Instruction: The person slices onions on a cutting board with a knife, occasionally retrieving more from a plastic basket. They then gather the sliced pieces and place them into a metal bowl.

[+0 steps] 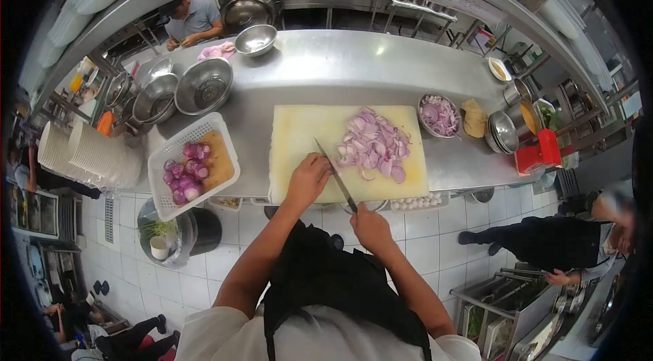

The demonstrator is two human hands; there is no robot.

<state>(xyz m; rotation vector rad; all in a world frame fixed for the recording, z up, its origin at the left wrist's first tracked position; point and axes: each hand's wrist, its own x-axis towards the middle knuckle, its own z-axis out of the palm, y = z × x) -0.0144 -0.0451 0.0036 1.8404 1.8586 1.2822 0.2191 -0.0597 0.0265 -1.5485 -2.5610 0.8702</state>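
Note:
My right hand [372, 226] is closed round the handle of a kitchen knife [340, 180], whose blade points away from me and to the left over the cutting board [292, 131]. Close against the left side of the blade, my left hand [309, 176] has its fingers curled down at the board; whatever lies under them is hidden. To the right of the knife, a heap of sliced red onion [374, 142] covers much of the board. Beyond the board's right edge stands a metal bowl of sliced onion [439, 116].
A white basket [160, 187] on the left holds peeled red onions [185, 174]. Metal bowls [204, 87] stand behind it. Right of the board are a brown crumpled item [474, 118], stacked bowls [502, 133] and a red object [541, 153]. Other people stand around the kitchen.

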